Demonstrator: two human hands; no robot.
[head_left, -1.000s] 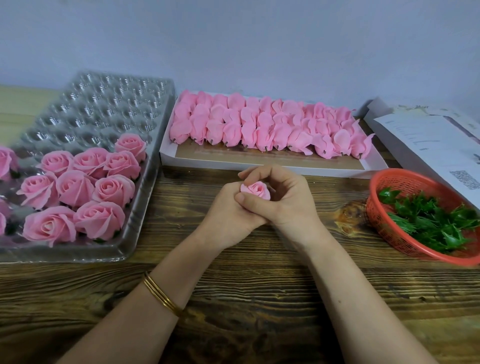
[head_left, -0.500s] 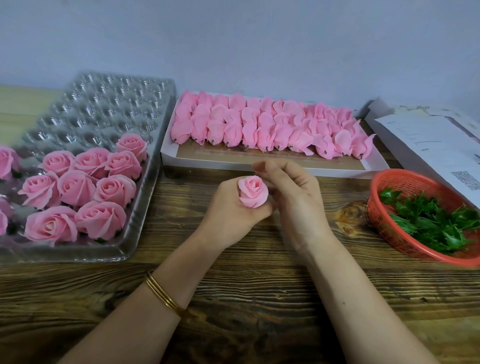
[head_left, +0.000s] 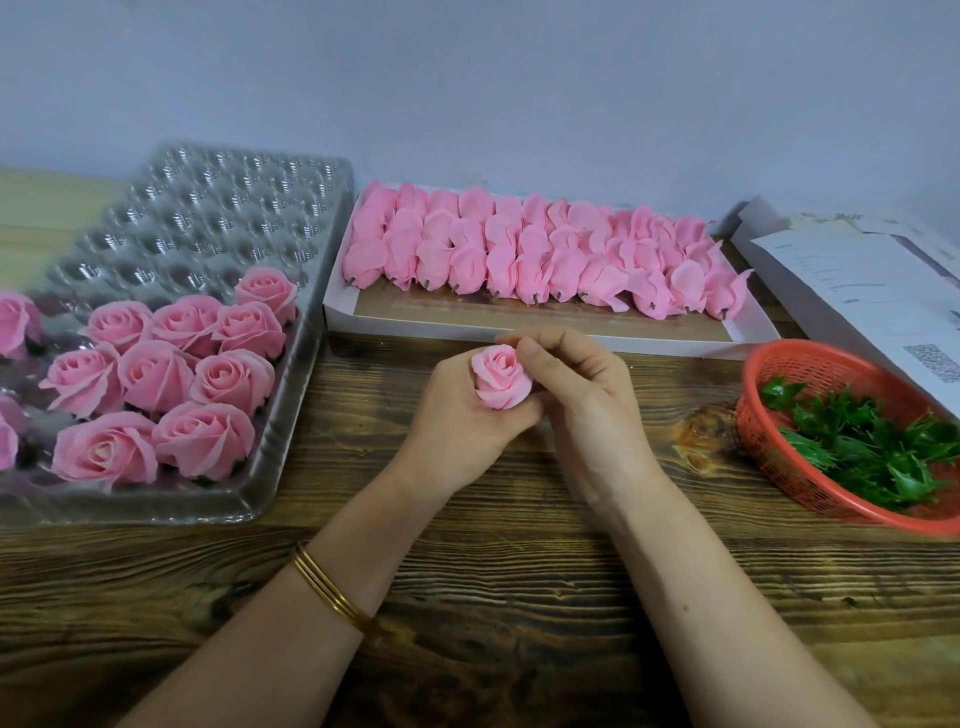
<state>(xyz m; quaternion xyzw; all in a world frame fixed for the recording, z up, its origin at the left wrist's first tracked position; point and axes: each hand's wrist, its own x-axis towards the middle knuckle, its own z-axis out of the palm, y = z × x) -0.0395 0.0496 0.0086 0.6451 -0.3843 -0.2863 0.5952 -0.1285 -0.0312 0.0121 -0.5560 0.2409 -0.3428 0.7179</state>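
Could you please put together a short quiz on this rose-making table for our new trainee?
1. True or false: both the left hand and the right hand touch the pink rose.
2. What lies in the red basket? A) pink petals B) green leaves C) papers
3. Fill in the blank: the finished roses sit in the clear plastic ____, to the left of the white box.

Key: 1 true; 2 B; 3 tray.
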